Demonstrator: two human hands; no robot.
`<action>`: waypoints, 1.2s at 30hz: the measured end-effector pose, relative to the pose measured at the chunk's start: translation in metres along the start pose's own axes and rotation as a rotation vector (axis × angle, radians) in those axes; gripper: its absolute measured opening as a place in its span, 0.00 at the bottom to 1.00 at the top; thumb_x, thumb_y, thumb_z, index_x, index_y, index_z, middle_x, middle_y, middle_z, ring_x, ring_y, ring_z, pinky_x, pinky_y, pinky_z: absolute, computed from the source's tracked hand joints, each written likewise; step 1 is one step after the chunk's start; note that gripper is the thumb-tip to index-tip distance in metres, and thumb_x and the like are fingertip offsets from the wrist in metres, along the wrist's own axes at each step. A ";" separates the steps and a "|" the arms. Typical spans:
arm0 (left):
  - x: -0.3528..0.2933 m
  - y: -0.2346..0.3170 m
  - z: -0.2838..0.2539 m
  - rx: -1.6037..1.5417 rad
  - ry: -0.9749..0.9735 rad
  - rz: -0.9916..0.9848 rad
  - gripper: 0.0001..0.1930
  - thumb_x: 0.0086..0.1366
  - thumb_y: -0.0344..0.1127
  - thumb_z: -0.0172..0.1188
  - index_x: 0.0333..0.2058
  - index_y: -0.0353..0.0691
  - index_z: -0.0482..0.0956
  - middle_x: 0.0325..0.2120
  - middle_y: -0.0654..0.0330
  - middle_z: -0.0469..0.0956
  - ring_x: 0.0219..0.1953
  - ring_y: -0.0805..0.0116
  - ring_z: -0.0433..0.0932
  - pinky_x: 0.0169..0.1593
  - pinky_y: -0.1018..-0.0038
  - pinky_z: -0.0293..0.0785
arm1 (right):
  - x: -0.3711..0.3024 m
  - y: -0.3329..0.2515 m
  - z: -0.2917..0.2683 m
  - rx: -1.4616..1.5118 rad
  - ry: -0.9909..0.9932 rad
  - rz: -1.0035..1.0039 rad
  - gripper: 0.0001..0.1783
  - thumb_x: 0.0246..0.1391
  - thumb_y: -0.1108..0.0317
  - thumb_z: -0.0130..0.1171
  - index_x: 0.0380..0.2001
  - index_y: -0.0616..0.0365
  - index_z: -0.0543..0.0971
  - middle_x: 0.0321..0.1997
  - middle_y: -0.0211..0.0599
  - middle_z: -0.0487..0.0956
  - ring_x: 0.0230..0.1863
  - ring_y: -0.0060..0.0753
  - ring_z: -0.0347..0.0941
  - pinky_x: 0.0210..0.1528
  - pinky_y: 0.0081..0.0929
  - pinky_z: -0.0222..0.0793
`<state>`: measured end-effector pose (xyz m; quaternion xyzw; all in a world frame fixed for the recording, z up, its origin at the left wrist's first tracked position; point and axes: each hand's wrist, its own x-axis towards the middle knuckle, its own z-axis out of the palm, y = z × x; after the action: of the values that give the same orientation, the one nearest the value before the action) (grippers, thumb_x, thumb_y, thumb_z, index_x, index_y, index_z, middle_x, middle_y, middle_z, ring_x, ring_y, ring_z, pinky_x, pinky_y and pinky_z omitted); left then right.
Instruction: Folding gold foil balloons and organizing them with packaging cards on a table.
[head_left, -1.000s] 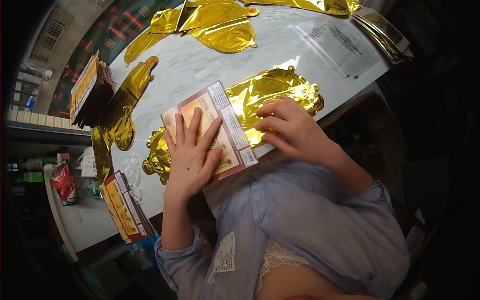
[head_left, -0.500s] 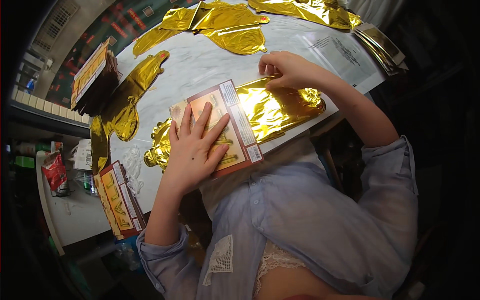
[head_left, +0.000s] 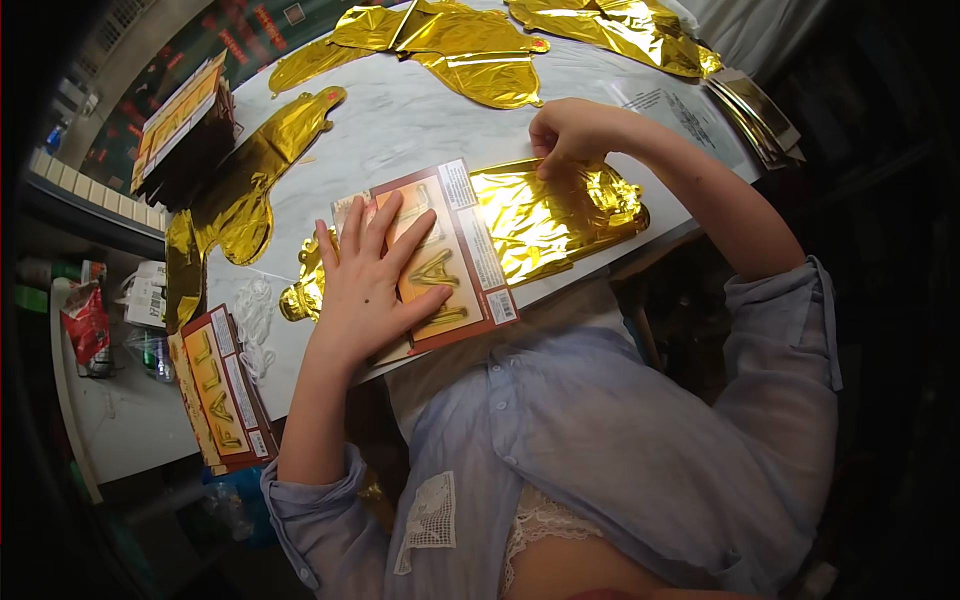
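A flat gold foil balloon (head_left: pixel 560 215) lies along the near edge of the table, its middle hidden under a printed cardboard sleeve (head_left: pixel 476 250). The sleeve is dark red and orange, with gold letter shapes. My left hand (head_left: pixel 372 275) rests on the sleeve's left part with its fingers spread, and one crumpled end of the foil shows beyond that hand. At the foil's far edge, right of the sleeve, my right hand (head_left: pixel 575 133) has its fingers curled and the thumb against the foil. What lies between those fingertips is partly hidden.
Other gold foil balloons (head_left: pixel 480 65) lie at the back and left of the marbled table (head_left: pixel 390 130). A stack of printed sleeves (head_left: pixel 185 130) stands at the far left. White string (head_left: pixel 253 320) and more sleeves (head_left: pixel 222 390) are near left. A clear bag (head_left: pixel 680 120) lies back right.
My left hand has slid slightly left on the sleeve, uncovering more of its print. My right hand's fingers have curled in closer at the foil's edge. The view has shifted a little.
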<state>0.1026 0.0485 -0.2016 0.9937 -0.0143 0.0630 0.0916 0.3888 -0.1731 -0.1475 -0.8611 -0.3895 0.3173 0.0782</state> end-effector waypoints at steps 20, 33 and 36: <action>-0.006 -0.003 0.007 -0.068 0.099 -0.013 0.41 0.63 0.70 0.61 0.72 0.62 0.71 0.76 0.56 0.60 0.80 0.41 0.49 0.78 0.34 0.34 | 0.002 -0.035 -0.052 0.228 -0.477 0.092 0.11 0.58 0.63 0.67 0.27 0.52 0.76 0.24 0.19 0.76 0.25 0.12 0.70 0.28 0.20 0.65; -0.011 -0.012 0.010 -0.734 -0.267 -0.224 0.41 0.65 0.64 0.67 0.68 0.45 0.72 0.68 0.51 0.73 0.71 0.55 0.69 0.75 0.62 0.61 | 0.022 -0.164 -0.025 0.712 -0.402 0.003 0.24 0.76 0.51 0.53 0.57 0.64 0.74 0.54 0.58 0.85 0.48 0.46 0.88 0.51 0.34 0.87; -0.022 -0.017 0.015 -0.644 -0.311 -0.270 0.40 0.66 0.64 0.67 0.69 0.46 0.72 0.69 0.54 0.73 0.71 0.52 0.69 0.76 0.61 0.58 | 0.011 -0.156 -0.007 0.592 -0.143 -0.214 0.23 0.77 0.51 0.51 0.59 0.59 0.77 0.56 0.49 0.86 0.55 0.38 0.85 0.61 0.32 0.79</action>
<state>0.0835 0.0628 -0.2217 0.9046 0.0841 -0.1089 0.4035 0.3013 -0.0575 -0.0875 -0.7306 -0.3730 0.4667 0.3306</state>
